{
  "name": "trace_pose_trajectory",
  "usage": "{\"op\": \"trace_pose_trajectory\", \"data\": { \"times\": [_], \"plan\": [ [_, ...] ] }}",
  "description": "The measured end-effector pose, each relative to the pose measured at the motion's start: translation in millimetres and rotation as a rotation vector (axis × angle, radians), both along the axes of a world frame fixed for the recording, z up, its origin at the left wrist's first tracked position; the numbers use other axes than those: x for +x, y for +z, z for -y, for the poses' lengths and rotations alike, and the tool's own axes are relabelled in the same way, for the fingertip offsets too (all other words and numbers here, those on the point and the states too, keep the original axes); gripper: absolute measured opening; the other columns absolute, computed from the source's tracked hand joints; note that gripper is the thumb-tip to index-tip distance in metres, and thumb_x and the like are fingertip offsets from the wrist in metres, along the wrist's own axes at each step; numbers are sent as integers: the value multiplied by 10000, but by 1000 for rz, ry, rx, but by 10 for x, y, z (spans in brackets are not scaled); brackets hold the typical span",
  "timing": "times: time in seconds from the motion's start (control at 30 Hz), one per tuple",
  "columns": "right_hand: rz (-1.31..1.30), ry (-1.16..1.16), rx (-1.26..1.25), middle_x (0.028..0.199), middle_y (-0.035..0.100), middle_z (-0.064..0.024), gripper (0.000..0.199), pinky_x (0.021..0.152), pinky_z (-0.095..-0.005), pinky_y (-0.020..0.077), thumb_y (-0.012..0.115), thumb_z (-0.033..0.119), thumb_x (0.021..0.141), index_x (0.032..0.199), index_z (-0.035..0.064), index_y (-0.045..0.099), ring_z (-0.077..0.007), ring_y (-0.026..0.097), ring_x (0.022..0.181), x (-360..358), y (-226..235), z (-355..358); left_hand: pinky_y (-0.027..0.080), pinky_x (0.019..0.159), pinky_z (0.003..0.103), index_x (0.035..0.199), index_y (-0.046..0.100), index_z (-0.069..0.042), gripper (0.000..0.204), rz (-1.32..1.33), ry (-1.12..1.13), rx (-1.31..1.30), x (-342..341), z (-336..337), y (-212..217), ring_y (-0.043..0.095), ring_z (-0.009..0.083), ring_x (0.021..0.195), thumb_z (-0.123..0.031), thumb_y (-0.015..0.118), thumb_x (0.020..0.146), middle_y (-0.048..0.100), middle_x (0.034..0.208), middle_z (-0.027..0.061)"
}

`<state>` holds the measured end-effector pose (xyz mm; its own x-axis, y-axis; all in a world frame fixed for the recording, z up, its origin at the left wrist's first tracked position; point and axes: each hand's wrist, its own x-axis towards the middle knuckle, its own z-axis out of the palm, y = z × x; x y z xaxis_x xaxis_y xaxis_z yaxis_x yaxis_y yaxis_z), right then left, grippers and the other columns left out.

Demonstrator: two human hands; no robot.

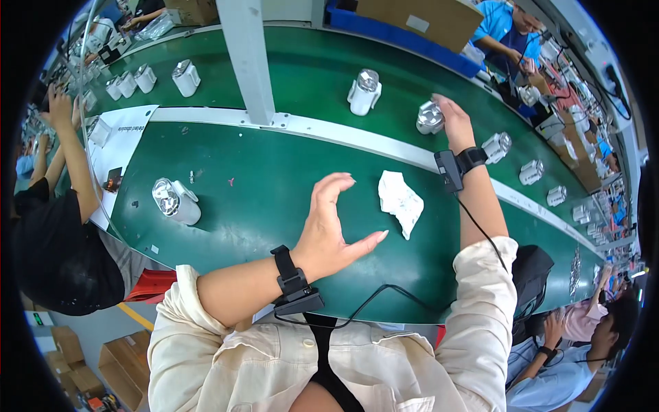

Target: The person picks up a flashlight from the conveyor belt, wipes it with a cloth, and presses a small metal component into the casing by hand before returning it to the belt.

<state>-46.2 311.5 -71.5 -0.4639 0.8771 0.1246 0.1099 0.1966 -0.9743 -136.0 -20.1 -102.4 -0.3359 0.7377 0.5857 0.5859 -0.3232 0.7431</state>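
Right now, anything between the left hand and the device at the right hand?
Yes: the white rail runs between the left hand and the device at the right hand. The crumpled white sheet lies nearer the person, beside that path.

R grip (454, 123) hides pt of white unit (429, 119); far-R units (581, 214) blurry.

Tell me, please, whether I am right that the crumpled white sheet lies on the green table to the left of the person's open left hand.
Not quite: the head view shows the crumpled white sheet to the right of the person's open left hand, not to its left. It does lie on the green table, as you said.
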Motion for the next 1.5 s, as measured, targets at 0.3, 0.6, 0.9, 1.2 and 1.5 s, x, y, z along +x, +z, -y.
{"op": "trace_pose_trajectory", "data": {
  "times": [0.3, 0.6, 0.9, 1.2, 1.5],
  "plan": [
    [218, -130, 1017, 1151, 629, -226, 492, 974, -409, 447, 697, 346, 820, 1193, 35, 621, -344, 593, 1100, -929, 107, 445, 389, 1019, 400, 1272, 329, -34, 712, -26, 42, -3, -126, 190, 125, 448, 288, 1195, -131, 799, 746, 395, 1281, 192],
    [77, 344, 79, 1268, 573, -188, 794, 981, -369, 457, 781, 98, 715, 1394, 34, 376, -274, 572, 1159, -759, 350, 913, 416, 992, 426, 1284, 353, -8, 726, 147, -11, -83, -242, -36, 327, 457, 320, 1189, -186, 800, 740, 423, 1270, 205],
    [-179, 1091, -296, 1322, 542, -158, 885, 1028, -357, 425, 781, -41, 688, 1429, 44, 305, -228, 545, 1194, 569, 568, 1750, 356, 1080, 381, 1493, 167, -27, 1091, 551, -627, -165, -68, -184, 272, 448, 232, 1250, -190, 863, 668, 403, 1352, 127],
    [27, 457, 662, 1100, 606, -115, 562, 881, -352, 477, 825, 67, 664, 1169, 37, 581, -262, 592, 1023, 882, 236, 1883, 452, 944, 379, 1412, 348, -49, 883, 359, -253, -329, 171, -169, -41, 544, 284, 1122, -123, 831, 676, 551, 1180, 142],
    [3, 355, 863, 844, 611, -82, 194, 636, -318, 453, 781, 56, 710, 859, 20, 662, -233, 575, 723, 780, -67, 1772, 460, 822, 398, 1264, 454, -41, 705, -10, -105, -138, 116, -385, -308, 545, 337, 976, -113, 821, 667, 544, 1098, 149]
  ]
}}
